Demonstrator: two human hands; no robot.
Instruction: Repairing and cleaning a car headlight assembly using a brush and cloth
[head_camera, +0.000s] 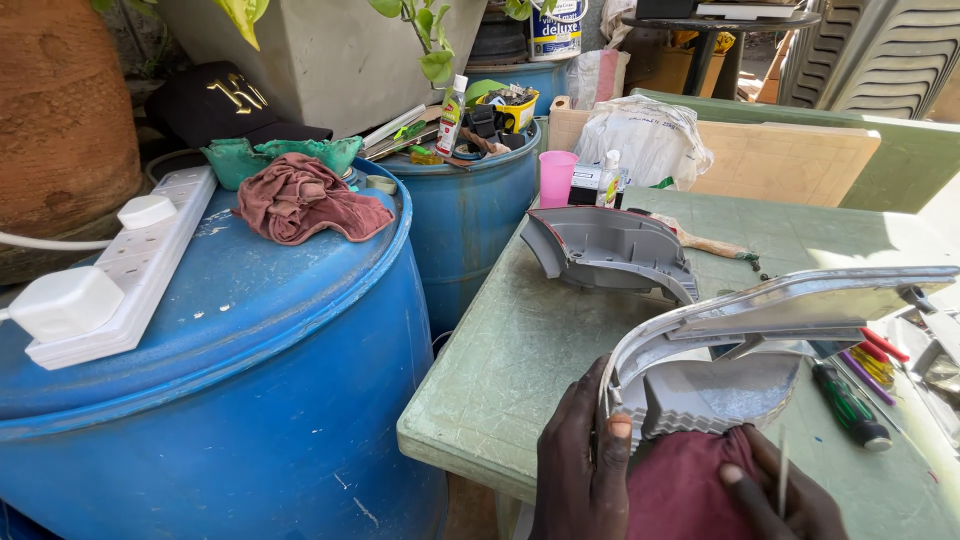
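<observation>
My left hand (582, 462) grips the curved end of a grey and silver plastic housing (770, 320), thumb on its rim, at the near edge of the green table (520, 350). My right hand (770, 495) presses a dark red cloth (680, 485) against the housing's underside and also holds a thin stick between its fingers. A second grey housing part (610, 250) lies further back on the table.
A big blue drum (230, 400) stands at left with a white power strip (120, 265) and a reddish rag (305, 198) on its lid. Screwdrivers (855, 395) lie at right. A pink cup (556, 177), a small bottle and a white bag sit at the table's back.
</observation>
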